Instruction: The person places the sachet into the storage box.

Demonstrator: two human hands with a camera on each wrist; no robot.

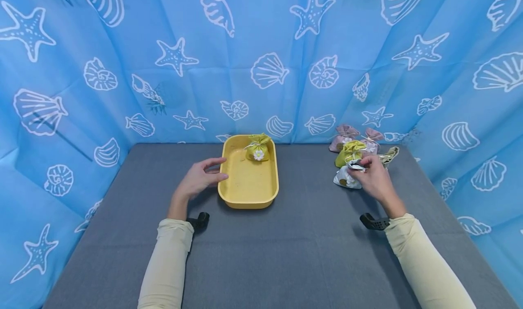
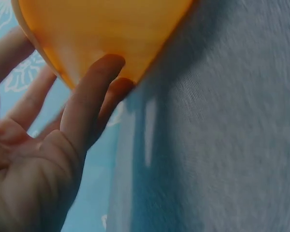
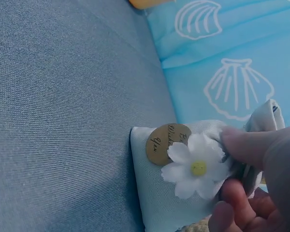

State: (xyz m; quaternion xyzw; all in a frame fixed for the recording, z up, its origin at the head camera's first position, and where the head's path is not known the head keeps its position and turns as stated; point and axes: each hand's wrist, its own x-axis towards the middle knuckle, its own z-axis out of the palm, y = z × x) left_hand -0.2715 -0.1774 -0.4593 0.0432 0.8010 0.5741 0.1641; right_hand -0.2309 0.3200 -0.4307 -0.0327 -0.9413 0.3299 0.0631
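Note:
A white drawstring pouch (image 3: 176, 193) with a daisy and a round brown tag is at the right. The thumb and fingers of my right hand (image 1: 373, 177) pinch its gathered neck. In the right wrist view the pouch's base is right at the grey cloth. My left hand (image 1: 200, 179) is at the left side of a yellow tray (image 1: 248, 205), its loosely extended fingertips against the wall in the left wrist view. Inside the tray, at the back right, sits a green drawstring pouch (image 1: 257, 149) with a daisy.
Around my right hand stand another green pouch (image 1: 349, 154), two pink pouches (image 1: 342, 139) and a beige pouch (image 1: 390, 155), partly hidden. Grey cloth (image 1: 294, 241) covers the table. A blue curtain (image 1: 245, 41) with shell and starfish prints hangs behind and beside it.

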